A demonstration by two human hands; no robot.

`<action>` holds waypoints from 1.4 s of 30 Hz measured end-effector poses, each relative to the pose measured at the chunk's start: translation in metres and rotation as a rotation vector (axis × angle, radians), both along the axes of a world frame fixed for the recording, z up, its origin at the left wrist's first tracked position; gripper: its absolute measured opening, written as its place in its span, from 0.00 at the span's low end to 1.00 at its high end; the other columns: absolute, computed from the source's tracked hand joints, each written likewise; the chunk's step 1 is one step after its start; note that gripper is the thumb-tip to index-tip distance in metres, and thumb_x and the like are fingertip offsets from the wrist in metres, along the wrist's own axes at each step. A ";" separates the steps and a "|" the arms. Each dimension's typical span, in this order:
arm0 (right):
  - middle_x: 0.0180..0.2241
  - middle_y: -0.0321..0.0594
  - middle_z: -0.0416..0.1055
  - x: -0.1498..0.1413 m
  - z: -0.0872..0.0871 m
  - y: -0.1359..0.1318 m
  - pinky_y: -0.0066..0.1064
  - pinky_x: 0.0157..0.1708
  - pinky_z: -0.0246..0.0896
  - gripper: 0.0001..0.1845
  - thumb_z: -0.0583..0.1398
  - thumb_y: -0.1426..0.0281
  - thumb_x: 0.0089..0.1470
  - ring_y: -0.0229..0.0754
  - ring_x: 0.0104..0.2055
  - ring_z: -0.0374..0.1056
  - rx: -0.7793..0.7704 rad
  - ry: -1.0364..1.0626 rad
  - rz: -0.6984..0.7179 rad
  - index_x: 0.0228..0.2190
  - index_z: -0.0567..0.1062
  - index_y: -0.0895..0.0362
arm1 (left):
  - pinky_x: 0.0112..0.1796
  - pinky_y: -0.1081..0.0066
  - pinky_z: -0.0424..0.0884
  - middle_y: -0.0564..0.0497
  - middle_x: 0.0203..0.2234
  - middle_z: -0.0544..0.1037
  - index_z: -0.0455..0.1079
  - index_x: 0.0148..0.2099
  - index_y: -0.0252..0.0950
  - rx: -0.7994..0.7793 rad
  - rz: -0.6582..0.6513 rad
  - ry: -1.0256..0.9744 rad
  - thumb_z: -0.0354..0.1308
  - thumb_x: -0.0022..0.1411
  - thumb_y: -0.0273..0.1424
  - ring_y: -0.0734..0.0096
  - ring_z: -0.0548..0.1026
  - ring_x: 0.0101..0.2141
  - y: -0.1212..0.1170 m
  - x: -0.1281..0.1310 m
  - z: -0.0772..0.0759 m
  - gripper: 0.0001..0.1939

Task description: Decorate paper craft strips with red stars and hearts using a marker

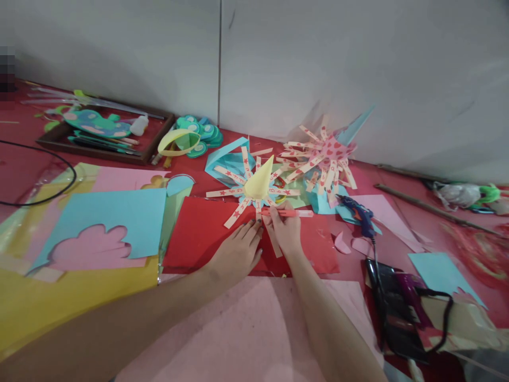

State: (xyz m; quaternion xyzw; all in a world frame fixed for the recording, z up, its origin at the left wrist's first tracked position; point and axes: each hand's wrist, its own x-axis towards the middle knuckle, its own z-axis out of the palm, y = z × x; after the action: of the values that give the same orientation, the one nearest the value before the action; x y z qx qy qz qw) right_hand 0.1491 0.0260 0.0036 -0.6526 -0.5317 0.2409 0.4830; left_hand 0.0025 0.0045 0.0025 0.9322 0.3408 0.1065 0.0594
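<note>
Cone point(259, 183) — matt paper (smooth)

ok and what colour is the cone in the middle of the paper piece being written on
Pale yellow cone, plain; it shows in the head view.

the cone point(257, 183) is pale yellow; its cream strips point(236, 213) carry red letters and stars. pink with red hearts patterns the other craft point(332, 148). the flat packet point(199, 233) is bright red, the pen point(294, 213) coral, the glue gun point(362, 216) dark blue.
</note>
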 end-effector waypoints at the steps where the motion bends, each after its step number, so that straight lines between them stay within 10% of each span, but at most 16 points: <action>1: 0.17 0.30 0.64 0.000 0.001 0.000 0.29 0.27 0.58 0.11 0.54 0.64 0.51 0.37 0.21 0.62 0.001 -0.010 -0.007 0.22 0.61 0.53 | 0.53 0.60 0.61 0.37 0.54 0.66 0.60 0.55 0.23 -0.001 -0.001 -0.002 0.41 0.63 0.31 0.56 0.62 0.55 0.000 0.000 0.000 0.22; 29: 0.15 0.27 0.60 -0.002 0.004 -0.002 0.29 0.25 0.57 0.10 0.54 0.66 0.52 0.35 0.19 0.61 0.084 0.073 -0.147 0.22 0.58 0.53 | 0.52 0.61 0.61 0.39 0.55 0.65 0.59 0.56 0.25 0.053 0.016 0.017 0.39 0.64 0.31 0.57 0.63 0.54 -0.002 0.001 -0.003 0.22; 42: 0.29 0.37 0.69 -0.004 0.005 -0.008 0.34 0.39 0.61 0.10 0.50 0.62 0.56 0.39 0.34 0.67 0.151 0.065 -0.131 0.33 0.67 0.55 | 0.43 0.64 0.68 0.39 0.42 0.74 0.63 0.52 0.23 0.303 0.118 0.137 0.43 0.61 0.25 0.60 0.71 0.43 -0.023 0.001 0.006 0.18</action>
State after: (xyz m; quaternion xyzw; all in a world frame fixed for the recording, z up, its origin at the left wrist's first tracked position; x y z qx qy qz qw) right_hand 0.1450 0.0180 0.0084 -0.6396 -0.4887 0.1888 0.5625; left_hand 0.0037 -0.0186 0.0090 0.9139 0.3782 0.0964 -0.1113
